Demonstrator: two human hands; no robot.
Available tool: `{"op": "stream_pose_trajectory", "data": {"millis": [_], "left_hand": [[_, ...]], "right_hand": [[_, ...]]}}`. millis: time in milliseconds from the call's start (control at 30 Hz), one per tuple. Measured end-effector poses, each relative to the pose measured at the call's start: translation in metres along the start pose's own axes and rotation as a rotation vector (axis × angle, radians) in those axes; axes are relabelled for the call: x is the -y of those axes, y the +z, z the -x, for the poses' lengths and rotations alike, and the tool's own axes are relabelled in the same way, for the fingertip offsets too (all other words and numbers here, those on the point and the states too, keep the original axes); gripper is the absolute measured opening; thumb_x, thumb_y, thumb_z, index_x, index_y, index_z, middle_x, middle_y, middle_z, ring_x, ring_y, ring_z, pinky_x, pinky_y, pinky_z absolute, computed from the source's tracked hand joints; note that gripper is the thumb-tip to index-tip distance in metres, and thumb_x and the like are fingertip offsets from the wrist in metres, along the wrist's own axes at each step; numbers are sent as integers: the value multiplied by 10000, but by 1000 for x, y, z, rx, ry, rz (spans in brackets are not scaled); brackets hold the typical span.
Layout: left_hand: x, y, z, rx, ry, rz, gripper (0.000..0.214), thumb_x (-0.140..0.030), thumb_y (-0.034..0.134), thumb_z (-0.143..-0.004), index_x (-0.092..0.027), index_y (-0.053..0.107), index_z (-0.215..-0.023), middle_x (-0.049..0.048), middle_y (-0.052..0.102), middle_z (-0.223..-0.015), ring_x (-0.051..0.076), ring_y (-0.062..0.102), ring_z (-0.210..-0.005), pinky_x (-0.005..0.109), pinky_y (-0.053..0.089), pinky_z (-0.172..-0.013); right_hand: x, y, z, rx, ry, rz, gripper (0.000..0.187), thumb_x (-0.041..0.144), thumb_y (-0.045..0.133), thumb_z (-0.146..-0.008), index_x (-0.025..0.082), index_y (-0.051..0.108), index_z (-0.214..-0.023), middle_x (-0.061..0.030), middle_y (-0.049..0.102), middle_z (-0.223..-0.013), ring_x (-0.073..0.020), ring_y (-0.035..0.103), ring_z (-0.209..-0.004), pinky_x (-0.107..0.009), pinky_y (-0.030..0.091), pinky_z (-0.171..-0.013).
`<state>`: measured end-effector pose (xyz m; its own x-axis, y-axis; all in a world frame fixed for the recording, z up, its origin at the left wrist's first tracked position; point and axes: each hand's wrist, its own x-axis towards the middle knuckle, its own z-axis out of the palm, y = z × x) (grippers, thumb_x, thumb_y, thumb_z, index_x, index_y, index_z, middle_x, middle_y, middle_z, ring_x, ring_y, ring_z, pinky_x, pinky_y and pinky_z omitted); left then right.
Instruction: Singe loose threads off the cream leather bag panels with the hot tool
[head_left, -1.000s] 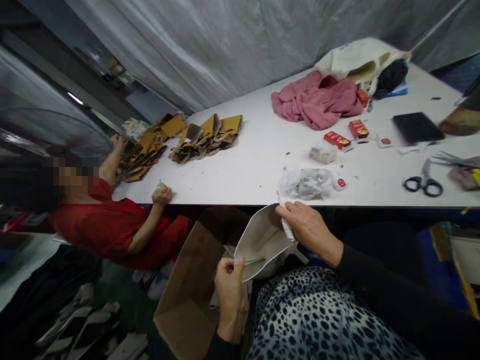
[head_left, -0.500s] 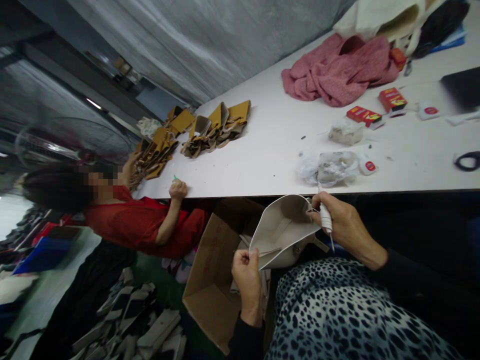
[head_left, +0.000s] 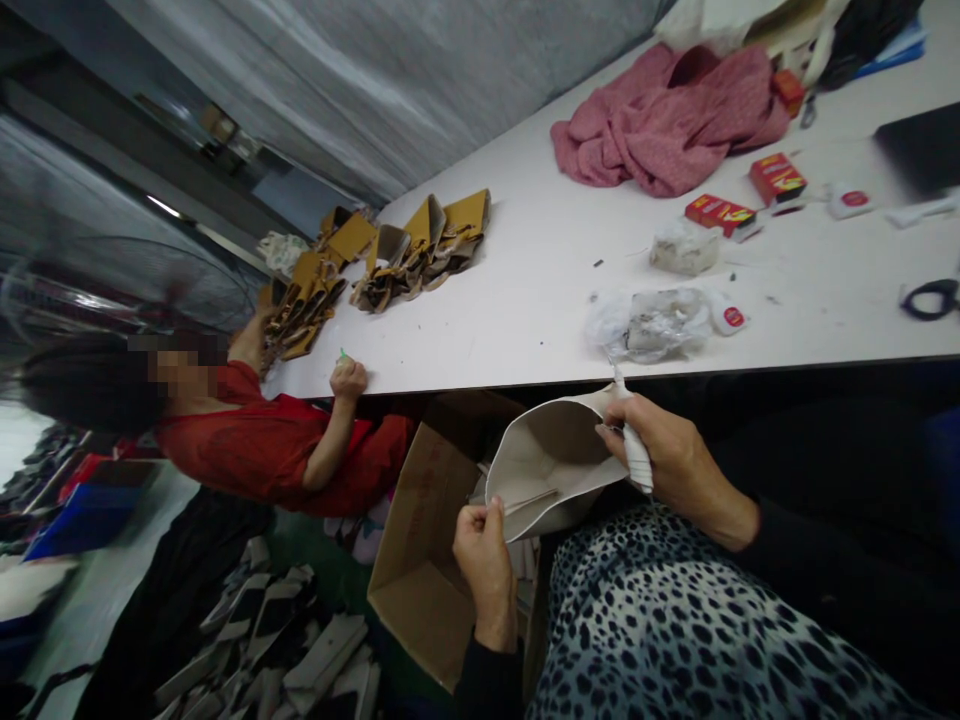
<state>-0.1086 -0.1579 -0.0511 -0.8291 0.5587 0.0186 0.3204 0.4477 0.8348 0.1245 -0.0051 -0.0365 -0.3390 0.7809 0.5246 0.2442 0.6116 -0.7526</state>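
Note:
A beige bag (head_left: 551, 450), its mouth spread wide toward me, is held up between both hands just off the table's front edge. My left hand (head_left: 487, 565) pinches its near left rim, fingers closed. At the bag's right side, my right hand (head_left: 679, 455) is closed on the rim and also round a slim tool wrapped in white (head_left: 637, 455). The kind of tool is not clear. Its upper end reaches the bag's upper right corner; its lower end shows below the fingers. Inside the bag a flat seam or pocket edge is visible.
A white table (head_left: 487, 340) carries crumpled clear plastic (head_left: 667, 322), red boxes (head_left: 720, 213), scissors (head_left: 930, 298), a pink cloth (head_left: 667, 120) and mustard bags (head_left: 431, 245). A person in red (head_left: 247, 440) works at left. Below stands a cardboard box (head_left: 420, 540); beige pieces (head_left: 322, 650) lie on the floor.
The tool has turned in my right hand: its thin metal spike pointed down before and no longer shows there. Both hands and bag appear slightly further left as the view shifts.

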Motion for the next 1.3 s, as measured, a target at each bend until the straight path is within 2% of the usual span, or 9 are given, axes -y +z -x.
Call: {"op": "stream_pose_trajectory", "data": {"millis": [333, 533, 600, 667, 767, 867, 933, 1100, 1300], "left_hand": [[-16, -32, -7, 284, 98, -134, 447, -525, 640, -918, -194, 606, -620, -11, 574, -598, 166, 530, -611, 252, 392, -598], [-52, -40, -39, 101, 350, -7, 278, -424, 659, -940, -186, 714, -808, 42, 721, -810, 204, 680, -820, 290, 520, -799], [-77, -34, -54, 163, 506, 146, 194, -377, 704, -917, -185, 722, -930, 58, 725, -952, 204, 695, -876, 321, 549, -861], [-107, -25, -70, 393, 651, 241, 219, -347, 731, -899, -195, 736, -1058, 96, 710, -1142, 234, 701, -1011, 369, 551, -951], [-155, -5, -89, 955, 792, 120, 420, -371, 778, -864, -223, 733, -1255, 132, 686, -1337, 314, 616, -1278, 442, 462, -1121], [-183, 24, -100, 1395, 791, -31, 601, -391, 830, -809, -233, 685, -1370, 120, 680, -1403, 334, 591, -1332, 454, 414, -1165], [-184, 47, -103, 1523, 701, -39, 595, -381, 818, -814, -210, 687, -1368, 118, 702, -1376, 331, 628, -1287, 440, 446, -1126], [-156, 94, -94, 1402, 429, 86, 462, -357, 792, -805, -138, 771, -1211, 130, 783, -1194, 330, 703, -1127, 403, 508, -1000], [-145, 116, -79, 1108, 384, 154, 229, -300, 798, -787, -163, 835, -968, 80, 815, -934, 241, 720, -872, 319, 521, -853]], "right_hand": [[4, -14, -1, 44, 3, -22, 162, 209, 545, -1024, 236, 610, -1170, -61, 685, -1047, -193, 669, -899, -293, 517, -778], [12, -17, -1, 115, -46, -67, 126, 231, 589, -1023, 229, 624, -1144, -49, 712, -984, -182, 679, -843, -284, 520, -741], [21, -17, -7, 144, -97, -131, 96, 223, 610, -1017, 222, 623, -1113, -35, 705, -934, -163, 669, -797, -265, 509, -717], [31, -17, -14, 161, -142, -216, 62, 215, 625, -1010, 217, 623, -1072, -24, 695, -893, -148, 660, -764, -248, 501, -698], [38, -13, -24, 158, -154, -317, 38, 202, 644, -996, 216, 623, -1025, -16, 698, -885, -142, 667, -757, -235, 501, -692], [30, -6, -27, 89, -101, -350, 88, 152, 647, -978, 222, 625, -1027, -10, 705, -919, -139, 675, -787, -230, 505, -717], [20, -1, -27, 35, -46, -333, 110, 132, 642, -971, 224, 629, -1030, -4, 696, -918, -136, 665, -789, -229, 499, -718], [-4, 7, -26, -118, 41, -208, 87, 139, 633, -973, 221, 632, -1002, -1, 650, -875, -139, 617, -763, -251, 466, -703], [-13, 14, -37, -171, 48, -169, 80, 152, 596, -993, 227, 623, -989, -9, 634, -865, -150, 603, -759, -268, 473, -700]]}}
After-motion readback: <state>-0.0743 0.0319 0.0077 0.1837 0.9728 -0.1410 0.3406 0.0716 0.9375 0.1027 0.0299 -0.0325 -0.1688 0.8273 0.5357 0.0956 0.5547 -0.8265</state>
